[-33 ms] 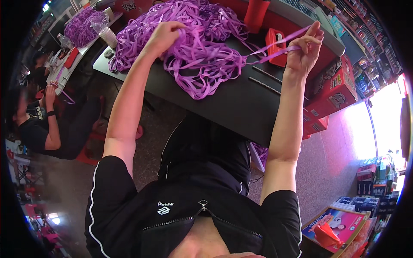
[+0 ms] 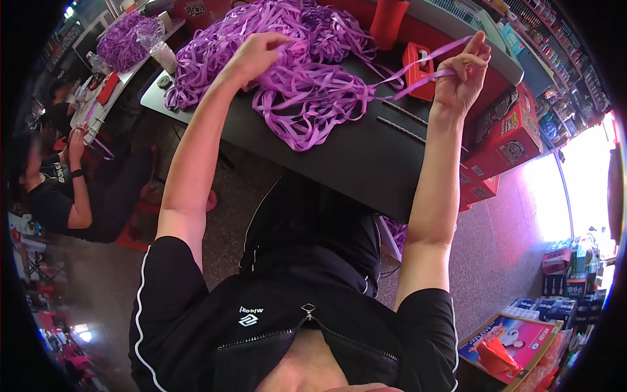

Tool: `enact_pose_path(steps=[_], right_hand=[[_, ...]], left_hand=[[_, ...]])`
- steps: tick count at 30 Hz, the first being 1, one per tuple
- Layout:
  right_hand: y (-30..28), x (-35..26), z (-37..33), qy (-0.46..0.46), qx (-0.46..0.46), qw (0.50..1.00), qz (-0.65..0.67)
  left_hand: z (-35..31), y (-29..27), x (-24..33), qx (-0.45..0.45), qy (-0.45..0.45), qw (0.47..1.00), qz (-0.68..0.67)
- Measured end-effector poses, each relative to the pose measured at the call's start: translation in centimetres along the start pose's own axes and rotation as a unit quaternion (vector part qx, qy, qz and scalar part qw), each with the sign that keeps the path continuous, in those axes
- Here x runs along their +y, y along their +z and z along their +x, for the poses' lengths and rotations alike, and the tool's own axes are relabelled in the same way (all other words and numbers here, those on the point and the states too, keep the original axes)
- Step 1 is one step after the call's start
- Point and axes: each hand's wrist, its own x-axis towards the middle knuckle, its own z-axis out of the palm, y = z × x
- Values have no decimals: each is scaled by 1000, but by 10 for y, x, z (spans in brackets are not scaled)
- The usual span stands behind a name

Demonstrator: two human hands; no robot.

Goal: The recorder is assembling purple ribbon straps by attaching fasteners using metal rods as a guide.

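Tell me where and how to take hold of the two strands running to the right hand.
Best pinch both strands together beside the pile, where they draw close; toward the right hand they spread apart. I'd come from the near side, over the table, since the pile crowds the left.

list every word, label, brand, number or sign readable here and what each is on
I won't copy wording or brands, only where print shows:
Black shirt: white lettering and emblem on the chest
Co-worker's dark shirt: pale lettering
Red box: pale print
Pink poster: white print, small
Shelf packages: too small to read
Purple ribbon: none discernible
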Motion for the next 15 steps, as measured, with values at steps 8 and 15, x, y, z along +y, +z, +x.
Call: enact_pose_path(steps=[8,15], right_hand=[[2,6,-2,40,-8,999,-17],[3,13,-2,34,-18,999,-12]], left_hand=[[7,74,60,-135,306,938,88],[15,107,45,-54,319,922,212]])
